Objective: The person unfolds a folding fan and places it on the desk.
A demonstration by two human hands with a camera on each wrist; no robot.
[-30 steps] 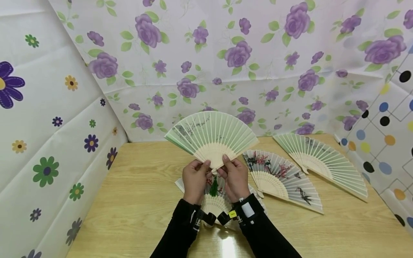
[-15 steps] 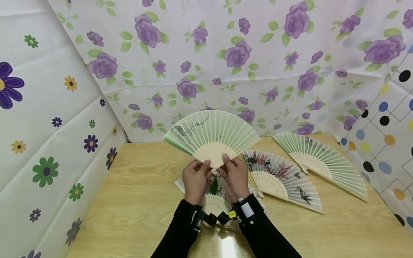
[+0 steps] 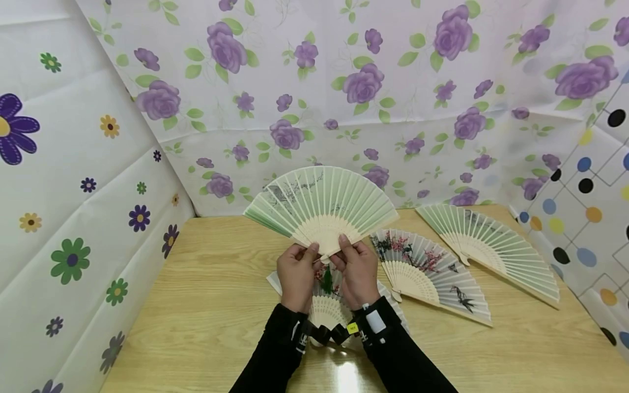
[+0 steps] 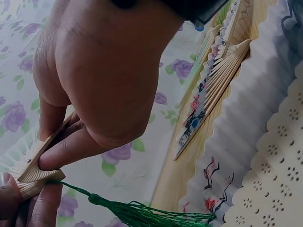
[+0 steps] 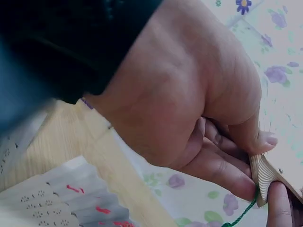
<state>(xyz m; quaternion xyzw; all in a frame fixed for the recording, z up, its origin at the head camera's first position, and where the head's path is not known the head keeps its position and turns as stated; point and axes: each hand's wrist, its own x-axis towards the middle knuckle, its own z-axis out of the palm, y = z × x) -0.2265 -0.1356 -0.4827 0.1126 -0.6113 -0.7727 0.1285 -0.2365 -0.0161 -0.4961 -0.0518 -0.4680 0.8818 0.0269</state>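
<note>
A green folding fan, spread wide with a dark branch print, is held up over the table. My left hand pinches the left outer rib near the pivot, thumb in front and fingers behind. On the opposite rib, my right hand grips with its thumb pressed on the front. A green tassel hangs from the fan's pivot between the hands. Below them lies a white folding fan with red blossoms, partly hidden by the hands and wrists. In the right wrist view the right thumb lies on the wooden ribs.
To the right on the wooden table lie two more spread fans: a grey-white blossom fan and a green fan behind it. A purple-flowered cloth hangs along the back, with patterned cloths at both sides.
The green fan in my hands has spread slightly wider, its left edge moving outward and down. Both hands stay nearly in place, and the fans on the table have not moved.
</note>
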